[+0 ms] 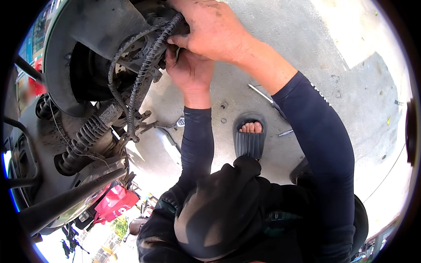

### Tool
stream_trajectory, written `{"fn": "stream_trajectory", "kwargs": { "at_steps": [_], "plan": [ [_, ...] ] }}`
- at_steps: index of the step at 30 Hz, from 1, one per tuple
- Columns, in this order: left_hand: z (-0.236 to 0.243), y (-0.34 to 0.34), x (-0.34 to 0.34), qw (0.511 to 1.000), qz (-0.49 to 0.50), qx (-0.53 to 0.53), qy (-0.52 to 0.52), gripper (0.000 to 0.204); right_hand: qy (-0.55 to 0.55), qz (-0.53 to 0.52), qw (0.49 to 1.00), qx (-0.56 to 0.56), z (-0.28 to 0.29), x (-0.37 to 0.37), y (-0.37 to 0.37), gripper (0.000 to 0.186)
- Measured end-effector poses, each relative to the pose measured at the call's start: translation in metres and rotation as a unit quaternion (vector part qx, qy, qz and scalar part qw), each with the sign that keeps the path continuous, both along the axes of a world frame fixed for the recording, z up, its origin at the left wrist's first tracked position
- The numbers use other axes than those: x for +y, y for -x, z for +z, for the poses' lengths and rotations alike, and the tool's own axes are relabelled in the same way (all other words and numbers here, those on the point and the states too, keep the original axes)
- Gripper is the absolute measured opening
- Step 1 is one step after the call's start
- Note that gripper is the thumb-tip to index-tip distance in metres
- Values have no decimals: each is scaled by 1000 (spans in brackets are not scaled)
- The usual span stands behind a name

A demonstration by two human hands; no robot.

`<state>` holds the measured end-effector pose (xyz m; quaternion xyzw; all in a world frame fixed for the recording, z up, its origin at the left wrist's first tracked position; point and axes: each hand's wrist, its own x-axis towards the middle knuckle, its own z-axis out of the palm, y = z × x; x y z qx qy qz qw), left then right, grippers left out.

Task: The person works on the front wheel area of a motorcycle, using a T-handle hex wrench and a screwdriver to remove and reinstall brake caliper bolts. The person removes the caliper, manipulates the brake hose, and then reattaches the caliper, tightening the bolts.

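Observation:
My right hand [212, 33] is at the upper middle, its thumb bent against dark, grimy mechanical parts of a vehicle's wheel area [101, 22]. Just below it, my left hand [190, 72] is turned palm-up, fingers curled into the same parts. What both sets of fingers grip is hidden. A ribbed black hose [149, 57] and a thinner cable [112, 74] run down beside my hands. A coil-spring shock [87, 136] slants below them at left.
Concrete ground [329, 109] bears a long metal tool [258, 91], a smaller one [285, 133] and small fittings [224, 105]. My sandalled foot [249, 140] is below my hands. Black bars [70, 197] and a red bag [114, 201] are at lower left.

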<state>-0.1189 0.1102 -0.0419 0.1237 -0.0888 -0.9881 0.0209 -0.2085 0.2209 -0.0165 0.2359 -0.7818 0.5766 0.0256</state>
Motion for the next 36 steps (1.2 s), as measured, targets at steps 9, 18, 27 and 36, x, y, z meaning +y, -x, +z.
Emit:
{"fn": "stream_trajectory", "kwargs": {
  "at_steps": [9,18,27,36],
  "plan": [
    [-3,-1,7,996,-22,-9,83,62,-20,44,996,-81,-24,2,-5,53],
    [82,-59,39,600,-228,-142,753,44,68,88,978,-177,-15,1,5,43],
    [179,102,71,-105,-336,346,870,25,24,42,962,268,-66,-17,31,40],
    [118,131,65,-358,-484,112,790,77,339,9,844,-416,-27,-16,-3,38]
  ]
}}
